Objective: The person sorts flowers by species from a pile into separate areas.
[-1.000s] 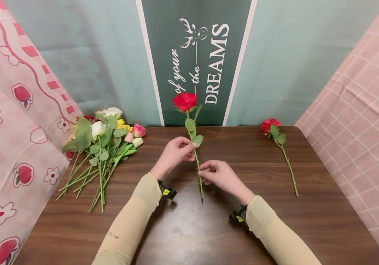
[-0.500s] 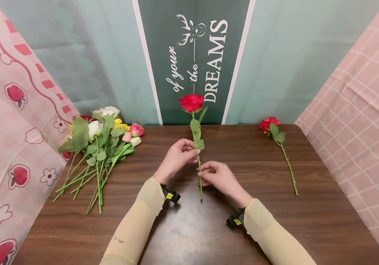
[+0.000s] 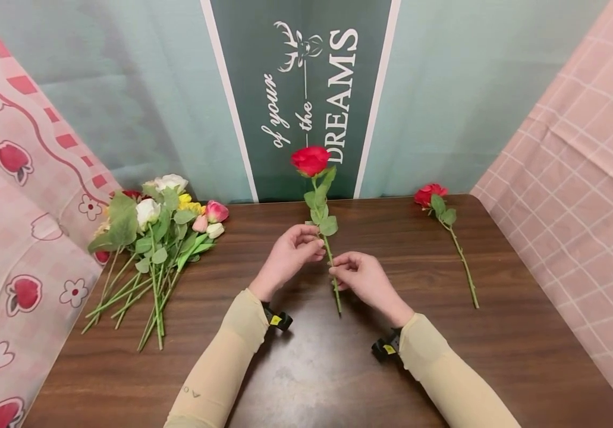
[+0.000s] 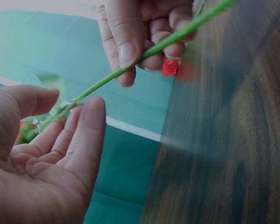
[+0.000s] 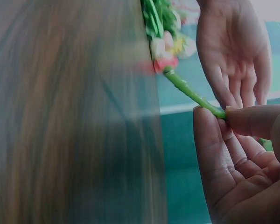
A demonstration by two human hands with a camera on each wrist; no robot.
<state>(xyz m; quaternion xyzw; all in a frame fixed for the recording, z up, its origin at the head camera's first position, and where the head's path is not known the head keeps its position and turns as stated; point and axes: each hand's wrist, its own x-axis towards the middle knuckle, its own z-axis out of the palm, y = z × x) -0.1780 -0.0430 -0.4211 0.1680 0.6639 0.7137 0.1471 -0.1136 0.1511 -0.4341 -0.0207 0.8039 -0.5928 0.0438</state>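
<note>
So there's a long-stemmed red artificial rose with green leaves (image 3: 323, 221) held pretty much upright over the middle of the dark brown wooden table (image 3: 306, 380), bloom up top against the backdrop, bottom tip of the stem hanging just above the tabletop. It leans a bit, head tipped to the left, foot of the stem to the right.

The right hand (image 3: 362, 278) has it: thumb and fingers pinch the thin green stem about two thirds of the way down, and the wrist view shows the stem squeezed between thumb tip and forefinger. The left hand (image 3: 291, 252) sits right next to it on the other side, slightly higher, just under the lowest leaves. Its fingers are loosely extended, palm open toward the stem, fingertips at or very close to it. I can't tell from here whether they actually touch, but it's not gripping anything. The two hands are nearly touching each other, the stem running between them.

Off to the left of the table lies a loose bunch of mixed artificial flowers, white, pink and yellow with green stems (image 3: 153, 238), blooms toward the back. On the far right lies a second single red rose (image 3: 448, 229), flat on the wood, well apart from both hands. Behind it all hangs a dark green banner with white lettering (image 3: 306, 89).
</note>
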